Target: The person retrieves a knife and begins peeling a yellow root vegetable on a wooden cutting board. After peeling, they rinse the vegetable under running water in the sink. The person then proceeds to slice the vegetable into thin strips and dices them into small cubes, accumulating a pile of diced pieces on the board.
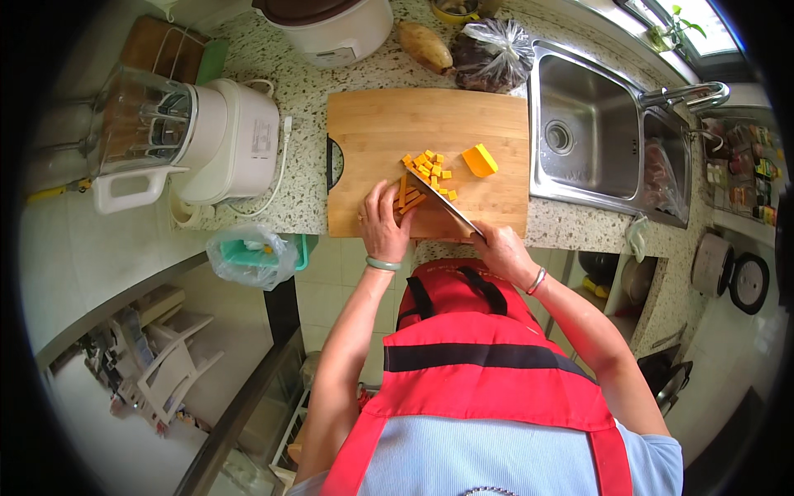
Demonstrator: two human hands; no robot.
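Observation:
A wooden cutting board (372, 124) lies on the speckled counter in front of me. My right hand (504, 253) grips a kitchen knife (451, 203) by its handle, its blade slanting up and left across the board. Orange vegetable strips (409, 195), which look like pumpkin, lie at the left of the blade. My left hand (385, 223) holds them with curled fingertips close to the blade. Small orange cubes (430, 165) are scattered just beyond and right of the blade. Farther right sits a larger orange vegetable block (480, 160), touched by neither hand.
A steel sink (542, 116) with a faucet (695, 95) adjoins the board's right. Behind the board are a brown tuber (424, 47), a dark-filled plastic bag (495, 56) and a white cooker (331, 37). A blender (231, 140) stands left, above a green lined bin (255, 252).

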